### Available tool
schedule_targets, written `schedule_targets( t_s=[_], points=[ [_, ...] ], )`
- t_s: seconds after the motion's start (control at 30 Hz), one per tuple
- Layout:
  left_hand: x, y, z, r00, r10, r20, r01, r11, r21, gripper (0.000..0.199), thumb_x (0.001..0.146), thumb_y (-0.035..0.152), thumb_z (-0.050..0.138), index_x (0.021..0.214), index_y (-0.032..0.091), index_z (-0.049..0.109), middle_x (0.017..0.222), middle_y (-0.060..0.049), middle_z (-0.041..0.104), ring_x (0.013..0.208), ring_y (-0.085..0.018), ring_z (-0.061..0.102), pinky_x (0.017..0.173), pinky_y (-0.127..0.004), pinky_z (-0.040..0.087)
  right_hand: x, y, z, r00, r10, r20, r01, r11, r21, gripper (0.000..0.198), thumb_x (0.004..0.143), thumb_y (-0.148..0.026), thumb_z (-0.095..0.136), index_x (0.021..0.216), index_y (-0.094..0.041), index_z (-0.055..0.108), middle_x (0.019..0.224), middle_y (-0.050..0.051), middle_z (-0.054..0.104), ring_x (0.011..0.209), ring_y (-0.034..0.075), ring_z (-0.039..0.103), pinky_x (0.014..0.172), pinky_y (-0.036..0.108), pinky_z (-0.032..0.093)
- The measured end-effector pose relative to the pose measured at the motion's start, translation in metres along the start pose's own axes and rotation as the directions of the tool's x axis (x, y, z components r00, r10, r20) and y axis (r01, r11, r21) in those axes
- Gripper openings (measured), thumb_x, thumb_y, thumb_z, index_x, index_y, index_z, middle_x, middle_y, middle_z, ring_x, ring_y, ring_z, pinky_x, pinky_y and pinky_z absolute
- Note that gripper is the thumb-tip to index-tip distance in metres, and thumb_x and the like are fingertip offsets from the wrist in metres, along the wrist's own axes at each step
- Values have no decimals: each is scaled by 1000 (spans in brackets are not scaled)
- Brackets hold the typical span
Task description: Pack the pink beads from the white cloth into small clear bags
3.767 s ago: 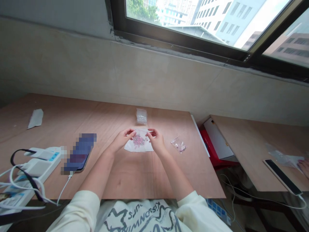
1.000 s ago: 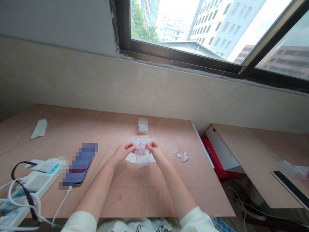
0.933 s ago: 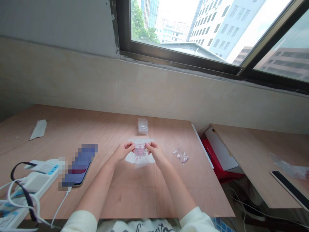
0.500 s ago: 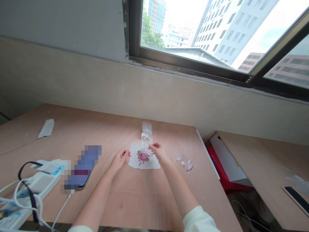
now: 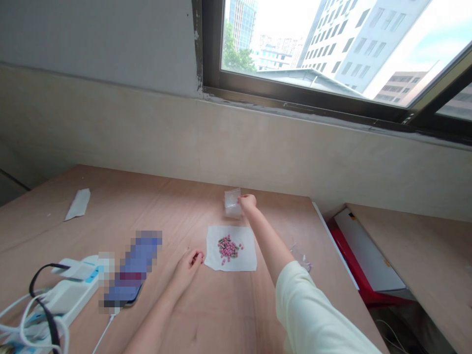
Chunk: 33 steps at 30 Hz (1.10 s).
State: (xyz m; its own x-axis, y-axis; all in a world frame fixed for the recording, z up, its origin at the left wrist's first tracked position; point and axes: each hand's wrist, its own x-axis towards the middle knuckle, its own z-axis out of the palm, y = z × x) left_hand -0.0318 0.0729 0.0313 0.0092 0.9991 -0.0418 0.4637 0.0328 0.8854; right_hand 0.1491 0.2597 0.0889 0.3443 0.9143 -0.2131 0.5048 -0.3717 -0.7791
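Observation:
Far back on the table, my right hand [image 5: 248, 200] is closed, its fingertips pinched at the right edge of some clear plastic bags [image 5: 232, 202]. My left hand [image 5: 191, 260] rests by the left edge of a white paper sheet [image 5: 214, 263], fingers curled together; whatever they may hold is hidden. A loose pile of small pink and greenish beads [image 5: 227, 248] lies in the middle of the paper. Partly behind my right forearm is another clear bag [image 5: 305, 263] with a few small pieces in it.
To the left lie a blurred-out phone [image 5: 132, 270] on a white cable and a white power strip [image 5: 73, 290] with tangled cords. A scrap of white paper [image 5: 78, 204] sits at the back left. Beyond the table's right edge are a red item [image 5: 354, 265] and a second table [image 5: 424, 246].
My right hand has moved away from the beads, back to the clear bags. The left hand stays beside the paper, fingers still curled. The view has shifted slightly.

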Motion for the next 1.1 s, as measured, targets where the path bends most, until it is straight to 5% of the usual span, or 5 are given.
schedule_targets(
  t_s=[0.4, 0.53, 0.77, 0.97, 1.1],
  points=[
    [0, -7, 3, 999, 2, -33, -2, 1000, -6, 22, 73, 36, 40, 69, 19, 54, 68, -2, 59, 66, -16, 54, 62, -26, 42, -30, 11, -12, 983, -140, -119, 110, 967, -228, 32, 76, -32, 38, 91, -9, 55, 100, 18, 52, 97, 27, 43, 81, 35, 29],
    [-1, -6, 3, 999, -28, -42, 26, 998, -56, 22, 71, 38, 42, 69, 20, 54, 69, -2, 60, 70, -18, 56, 65, -27, 42, -72, 55, -48, 914, -318, -254, 230, 918, -323, 28, 70, -20, 42, 95, -11, 51, 96, 14, 51, 91, 25, 43, 78, 33, 29],
    [-1, -2, 4, 998, -51, -36, 50, 998, -34, 25, 69, 41, 43, 71, 19, 54, 71, -2, 60, 71, -17, 57, 65, -25, 43, -135, 159, -93, 920, -199, -338, -52, 792, -608, 30, 71, -23, 43, 95, -9, 52, 100, 21, 49, 94, 30, 41, 77, 40, 23],
    [0, 4, 2, 993, -112, -27, 106, 980, -168, 33, 61, 49, 47, 69, 17, 53, 65, -1, 60, 67, -16, 57, 64, -25, 43, -133, 175, -108, 905, -281, -321, 74, 843, -532, 25, 76, -19, 33, 75, -15, 57, 83, 10, 59, 80, 21, 50, 79, 37, 24],
    [7, 5, -1, 984, -174, -34, 160, 956, -247, 42, 55, 55, 50, 67, 16, 53, 62, -2, 59, 56, -14, 54, 54, -24, 42, -134, 150, -115, 904, -181, -387, 128, 979, -161, 25, 76, -27, 33, 79, -15, 55, 78, 10, 60, 73, 19, 52, 73, 35, 33]
  ],
)
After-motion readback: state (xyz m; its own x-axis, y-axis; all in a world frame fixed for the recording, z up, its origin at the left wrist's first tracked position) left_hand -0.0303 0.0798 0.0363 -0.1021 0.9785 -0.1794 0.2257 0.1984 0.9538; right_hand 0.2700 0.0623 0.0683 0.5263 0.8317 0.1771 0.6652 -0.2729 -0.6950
